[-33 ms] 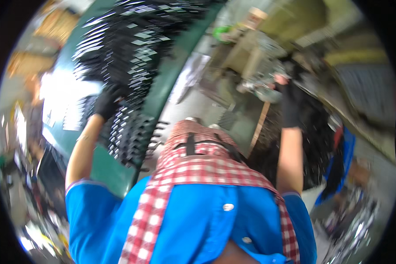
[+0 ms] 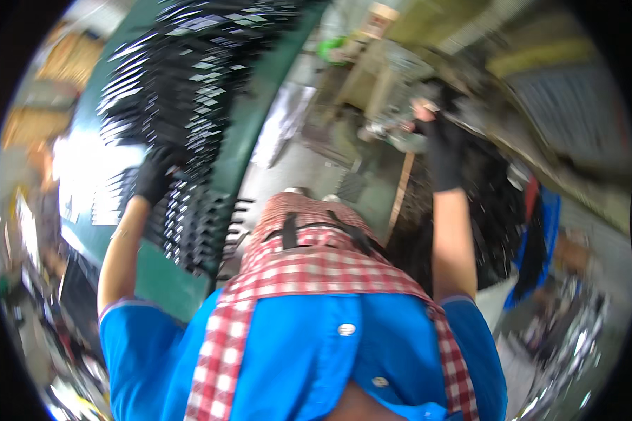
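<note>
Black, comb-like toothed pieces (image 2: 189, 91) lie in long overlapping rows on a green tabletop (image 2: 168, 274) to my left. My left hand (image 2: 156, 172), in a black glove with bare fingertips, rests at these rows, its fingers partly hidden among the dark pieces. Out to the right reaches my right hand (image 2: 432, 133), gloved the same way. Its bare fingertips are beside a clear, shiny, plastic-looking thing (image 2: 406, 140). Motion smears them, so whether they grip it does not show.
Below my right forearm is a heap of dark material (image 2: 463, 238) with a wooden strip (image 2: 400, 193) at its edge. A blue-rimmed container (image 2: 551, 238) stands farther right. Beyond are a green object (image 2: 330, 50) and a yellowish bulky thing (image 2: 428, 28). Woven bundles (image 2: 70, 56) sit far left.
The whole view has shifted, so the surroundings sit farther left in the picture. My right hand appears slightly farther out; my left hand stays at the black pieces.
</note>
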### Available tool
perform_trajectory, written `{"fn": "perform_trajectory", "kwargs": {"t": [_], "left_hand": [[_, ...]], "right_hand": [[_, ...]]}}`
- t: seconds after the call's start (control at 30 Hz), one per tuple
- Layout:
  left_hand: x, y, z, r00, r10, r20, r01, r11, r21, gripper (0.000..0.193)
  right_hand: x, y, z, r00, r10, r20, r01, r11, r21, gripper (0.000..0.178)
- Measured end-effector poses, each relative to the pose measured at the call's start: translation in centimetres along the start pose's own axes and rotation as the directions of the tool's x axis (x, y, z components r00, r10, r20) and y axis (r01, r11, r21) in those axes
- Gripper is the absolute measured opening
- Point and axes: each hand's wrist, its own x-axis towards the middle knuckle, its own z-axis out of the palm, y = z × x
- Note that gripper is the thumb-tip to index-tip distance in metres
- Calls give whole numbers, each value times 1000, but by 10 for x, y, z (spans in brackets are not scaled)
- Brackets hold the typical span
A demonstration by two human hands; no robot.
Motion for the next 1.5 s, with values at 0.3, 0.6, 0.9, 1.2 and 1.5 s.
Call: {"fn": "perform_trajectory", "kwargs": {"t": [0.3, 0.6, 0.9, 1.2, 1.5], "left_hand": [[-25, -59, 16, 980, -1, -199, 77, 924, 375, 26], [75, 12, -62, 942, 99, -321, -2, 957, 290, 47], [189, 214, -58, 973, 224, -54, -230, 941, -248, 31], [215, 266, -64, 912, 411, -2, -392, 868, -304, 26], [213, 272, -67, 909, 415, 40, -406, 903, -138, 26]], "right_hand": [[-66, 76, -69, 982, -123, -145, 98, 980, -173, 22], [-161, 129, -211, 874, 262, -409, -486, 471, -736, 36], [-104, -4, -130, 922, 176, -345, 254, 395, 883, 21], [-78, -37, -67, 999, -23, -35, 34, -34, 999, 30], [-70, -47, -26, 985, 153, -75, 61, 91, 994, 21]]}}
